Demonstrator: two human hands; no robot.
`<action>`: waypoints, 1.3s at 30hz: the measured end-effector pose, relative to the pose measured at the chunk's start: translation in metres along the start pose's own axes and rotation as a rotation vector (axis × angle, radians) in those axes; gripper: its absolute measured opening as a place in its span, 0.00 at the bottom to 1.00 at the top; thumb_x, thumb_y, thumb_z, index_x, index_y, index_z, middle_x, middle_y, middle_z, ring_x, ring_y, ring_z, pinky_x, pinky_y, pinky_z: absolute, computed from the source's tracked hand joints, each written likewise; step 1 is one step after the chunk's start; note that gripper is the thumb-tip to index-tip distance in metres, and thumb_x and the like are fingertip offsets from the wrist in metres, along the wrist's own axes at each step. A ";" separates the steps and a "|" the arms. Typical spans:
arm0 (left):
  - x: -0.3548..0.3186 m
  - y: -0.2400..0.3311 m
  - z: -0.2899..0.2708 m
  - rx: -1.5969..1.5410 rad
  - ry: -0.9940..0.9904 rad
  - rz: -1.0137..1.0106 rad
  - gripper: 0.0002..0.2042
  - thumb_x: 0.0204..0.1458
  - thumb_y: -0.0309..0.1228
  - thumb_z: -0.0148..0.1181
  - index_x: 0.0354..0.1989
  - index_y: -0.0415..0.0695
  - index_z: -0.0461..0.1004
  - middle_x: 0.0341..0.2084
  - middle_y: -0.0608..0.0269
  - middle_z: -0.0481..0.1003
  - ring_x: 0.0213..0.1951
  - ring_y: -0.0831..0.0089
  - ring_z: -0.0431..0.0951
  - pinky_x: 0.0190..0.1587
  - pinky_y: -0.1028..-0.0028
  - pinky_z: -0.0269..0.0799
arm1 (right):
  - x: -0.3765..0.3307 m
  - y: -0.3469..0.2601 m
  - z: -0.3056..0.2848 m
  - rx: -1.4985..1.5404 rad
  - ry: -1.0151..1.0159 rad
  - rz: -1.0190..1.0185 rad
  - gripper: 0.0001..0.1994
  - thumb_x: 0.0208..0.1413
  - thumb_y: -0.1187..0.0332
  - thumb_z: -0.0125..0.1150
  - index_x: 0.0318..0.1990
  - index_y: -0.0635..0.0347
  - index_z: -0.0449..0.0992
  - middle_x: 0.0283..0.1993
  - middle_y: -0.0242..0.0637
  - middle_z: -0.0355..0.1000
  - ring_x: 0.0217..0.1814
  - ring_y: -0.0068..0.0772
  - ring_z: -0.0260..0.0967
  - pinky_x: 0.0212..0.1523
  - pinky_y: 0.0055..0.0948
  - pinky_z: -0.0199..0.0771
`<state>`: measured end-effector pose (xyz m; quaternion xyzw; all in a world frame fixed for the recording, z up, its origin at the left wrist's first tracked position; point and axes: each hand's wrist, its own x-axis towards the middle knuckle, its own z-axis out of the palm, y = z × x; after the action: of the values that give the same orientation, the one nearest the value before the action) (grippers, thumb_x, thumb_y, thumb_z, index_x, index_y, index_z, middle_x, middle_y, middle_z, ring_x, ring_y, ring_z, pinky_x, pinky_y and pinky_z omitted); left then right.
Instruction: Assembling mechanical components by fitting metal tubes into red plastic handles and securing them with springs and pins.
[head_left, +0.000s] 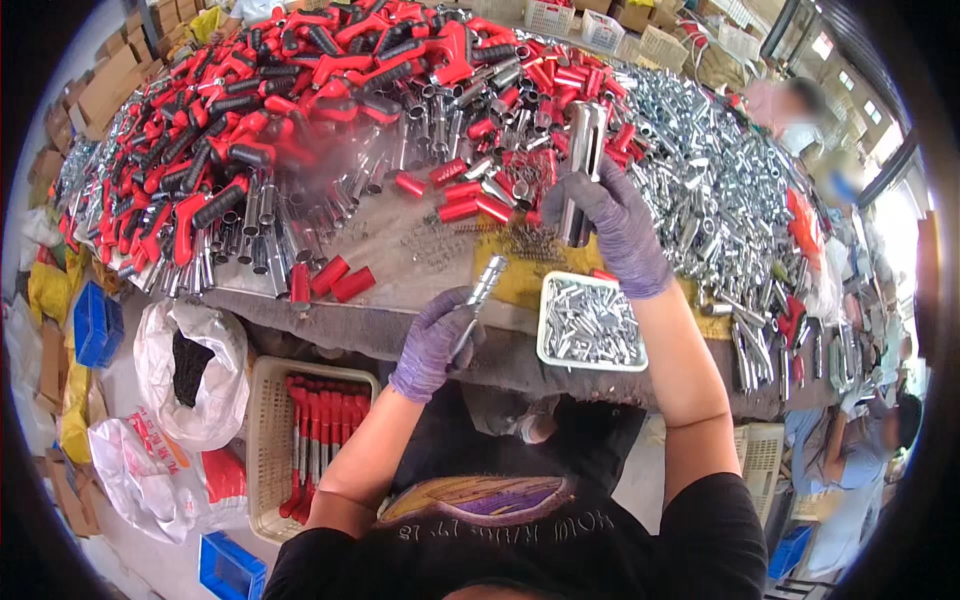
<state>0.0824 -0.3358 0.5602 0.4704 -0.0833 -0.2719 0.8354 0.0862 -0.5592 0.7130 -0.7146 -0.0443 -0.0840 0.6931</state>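
Note:
My left hand (428, 345), in a purple glove, is closed around a grooved metal rod (488, 278) that points up and away from me. My right hand (628, 235), gloved the same way, grips a shiny chrome tube (584, 135) with a long slot in its side. The tube stands nearly upright above the table. Below the right hand, a white tray (542, 340) holds many small metal pins (592, 325). Short red sleeves (460, 200) and thin springs (430, 245) lie on the table beyond my hands.
Red-and-black handled tools (330, 70) are heaped at the far left, with metal parts (690, 150) piled at the right. Below the table's left side stand a beige crate (262, 440) of red-handled tools and a white sack (150, 345). Other people (860, 440) are at the right.

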 end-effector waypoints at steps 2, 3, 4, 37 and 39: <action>-0.007 0.000 0.017 0.005 -0.002 -0.042 0.17 0.54 0.38 0.57 0.48 0.42 0.68 0.20 0.63 0.73 0.13 0.80 0.68 0.13 0.82 0.60 | -0.012 -0.004 -0.006 -0.072 0.049 -0.087 0.21 0.53 0.58 0.63 0.48 0.61 0.69 0.37 0.32 0.72 0.41 0.21 0.69 0.44 0.24 0.69; -0.008 -0.002 0.022 -0.048 -0.049 -0.069 0.19 0.53 0.38 0.56 0.49 0.40 0.67 0.20 0.61 0.73 0.13 0.77 0.69 0.12 0.80 0.61 | -0.018 -0.010 -0.007 -0.149 0.094 -0.073 0.19 0.51 0.58 0.64 0.46 0.60 0.70 0.37 0.31 0.72 0.40 0.21 0.68 0.45 0.24 0.68; -0.010 -0.004 0.027 -0.105 -0.087 -0.089 0.21 0.52 0.39 0.56 0.50 0.39 0.66 0.20 0.59 0.73 0.13 0.74 0.70 0.12 0.78 0.63 | -0.022 -0.015 -0.010 -0.225 0.127 -0.058 0.18 0.50 0.58 0.65 0.44 0.60 0.72 0.37 0.31 0.72 0.40 0.21 0.67 0.46 0.24 0.67; -0.040 -0.020 0.106 -0.040 -0.395 -0.260 0.25 0.55 0.37 0.54 0.61 0.44 0.59 0.17 0.68 0.66 0.11 0.83 0.61 0.12 0.84 0.54 | -0.096 0.046 -0.064 -0.999 -0.030 -0.280 0.16 0.59 0.58 0.51 0.34 0.64 0.74 0.27 0.50 0.71 0.32 0.51 0.71 0.32 0.39 0.68; -0.041 -0.016 0.094 0.086 -0.240 -0.292 0.20 0.56 0.35 0.52 0.57 0.44 0.63 0.17 0.68 0.66 0.10 0.83 0.61 0.11 0.83 0.54 | -0.089 0.032 -0.069 -0.914 0.000 0.182 0.14 0.57 0.59 0.51 0.36 0.61 0.74 0.34 0.47 0.72 0.36 0.47 0.72 0.36 0.39 0.71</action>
<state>0.0050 -0.3900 0.6027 0.4769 -0.1249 -0.4407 0.7502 0.0006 -0.6248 0.6669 -0.9477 0.0602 -0.0337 0.3116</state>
